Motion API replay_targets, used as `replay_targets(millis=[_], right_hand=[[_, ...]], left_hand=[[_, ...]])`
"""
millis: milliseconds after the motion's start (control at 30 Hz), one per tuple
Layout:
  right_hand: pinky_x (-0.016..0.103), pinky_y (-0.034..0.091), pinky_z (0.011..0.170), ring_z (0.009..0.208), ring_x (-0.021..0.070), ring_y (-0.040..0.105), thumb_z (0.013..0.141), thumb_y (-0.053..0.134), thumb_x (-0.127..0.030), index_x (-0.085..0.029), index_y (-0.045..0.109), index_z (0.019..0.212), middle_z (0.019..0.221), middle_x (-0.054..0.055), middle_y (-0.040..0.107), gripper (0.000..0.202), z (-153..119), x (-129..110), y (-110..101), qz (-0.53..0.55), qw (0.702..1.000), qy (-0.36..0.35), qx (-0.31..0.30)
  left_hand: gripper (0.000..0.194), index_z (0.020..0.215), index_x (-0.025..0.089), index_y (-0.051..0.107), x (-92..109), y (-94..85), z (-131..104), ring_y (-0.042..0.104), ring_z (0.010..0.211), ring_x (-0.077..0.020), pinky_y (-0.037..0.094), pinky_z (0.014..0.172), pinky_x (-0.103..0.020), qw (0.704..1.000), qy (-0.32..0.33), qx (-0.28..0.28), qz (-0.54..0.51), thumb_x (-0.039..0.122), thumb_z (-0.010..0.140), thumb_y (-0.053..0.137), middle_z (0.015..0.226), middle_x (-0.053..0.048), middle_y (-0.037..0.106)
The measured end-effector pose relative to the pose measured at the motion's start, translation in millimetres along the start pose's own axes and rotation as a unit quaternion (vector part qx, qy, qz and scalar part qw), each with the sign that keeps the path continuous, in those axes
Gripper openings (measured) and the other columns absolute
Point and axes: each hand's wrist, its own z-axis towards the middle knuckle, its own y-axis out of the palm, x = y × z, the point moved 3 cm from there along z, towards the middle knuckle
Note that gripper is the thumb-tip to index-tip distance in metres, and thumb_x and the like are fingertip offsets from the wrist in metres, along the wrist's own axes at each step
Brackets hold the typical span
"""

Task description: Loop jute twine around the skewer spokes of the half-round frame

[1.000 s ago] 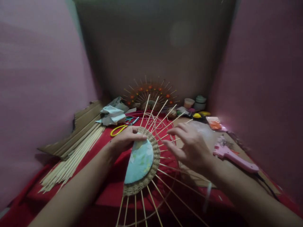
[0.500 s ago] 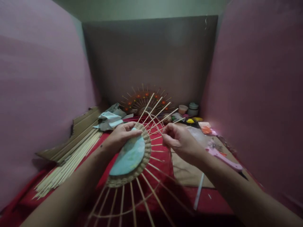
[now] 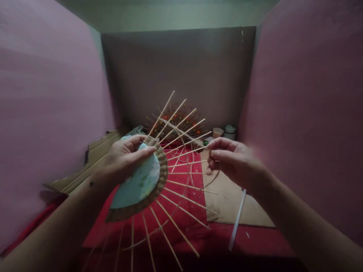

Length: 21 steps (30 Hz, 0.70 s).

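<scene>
My left hand (image 3: 129, 153) grips a half-round woven fan piece (image 3: 138, 185), thumb on its pale blue floral face and fingers behind. A braided twine rim (image 3: 163, 166) edges the curve, and thin wooden sticks (image 3: 166, 236) radiate out from it. To the right, my right hand (image 3: 235, 155) pinches a strand of twine (image 3: 181, 131) between thumb and fingers. That strand runs fairly straight from the topmost stick across several others to my fingertips. More twine hangs in loose loops behind and below the sticks.
Red cloth (image 3: 195, 236) covers the work surface. On it lie a cardboard sheet (image 3: 241, 209) and a translucent stick (image 3: 237, 221). Folded cardboard (image 3: 82, 170) leans at the left wall. Behind stand a decorated stick fan (image 3: 195, 118), a cup (image 3: 217, 132) and a lidded jar (image 3: 229, 132).
My right hand has moved right, away from the rim, and the twine span between the top stick and my fingers is longer. My left hand and the fan piece have shifted left.
</scene>
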Motion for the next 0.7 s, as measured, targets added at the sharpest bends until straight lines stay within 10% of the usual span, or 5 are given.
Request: replay_targets(millis=[133, 333, 500, 700], right_hand=[[0.016, 0.023, 0.035, 0.04, 0.0036, 0.038, 0.072, 0.069, -0.021, -0.021, 0.062, 0.09, 0.057, -0.007, 0.049, 0.019, -7, 2, 7, -0.002, 0.997, 0.065, -0.028], [0.02, 0.03, 0.045, 0.051, 0.0051, 0.041, 0.077, 0.067, -0.032, -0.016, 0.069, 0.073, 0.057, -0.003, 0.051, 0.017, -8, -22, -2, -0.253, 0.967, -0.018, 0.013], [0.025, 0.034, 0.049, 0.055, 0.0091, 0.048, 0.072, 0.071, -0.034, -0.018, 0.072, 0.072, 0.062, 0.0, 0.06, 0.016, 2, -42, -17, -0.364, 0.921, -0.109, 0.086], [0.025, 0.036, 0.045, 0.054, 0.0112, 0.052, 0.069, 0.074, -0.034, -0.022, 0.073, 0.069, 0.059, 0.001, 0.061, 0.012, 22, -52, -27, -0.3, 0.938, -0.136, 0.108]], left_hand=[[0.035, 0.097, 0.018, 0.065, 12, -10.6, -8, 0.052, 0.045, -0.0074, 0.04, 0.04, -0.017, 0.996, -0.009, 0.088, 0.009, 0.04, 0.071, 0.071, 0.065, 0.002, 0.059], [0.03, 0.091, 0.018, 0.068, 31, -22.8, -20, 0.053, 0.041, -0.0083, 0.041, 0.037, -0.018, 0.987, -0.008, 0.158, -0.02, 0.033, 0.066, 0.074, 0.061, 0.001, 0.061], [0.042, 0.095, 0.018, 0.067, 25, -23.3, -23, 0.053, 0.039, -0.0108, 0.04, 0.035, -0.019, 0.989, -0.068, 0.132, -0.009, 0.041, 0.061, 0.075, 0.058, 0.0, 0.061], [0.048, 0.1, 0.018, 0.064, 11, -19.5, -27, 0.055, 0.046, -0.0118, 0.044, 0.041, -0.021, 0.993, -0.082, 0.07, -0.039, 0.043, 0.061, 0.076, 0.065, -0.001, 0.062]])
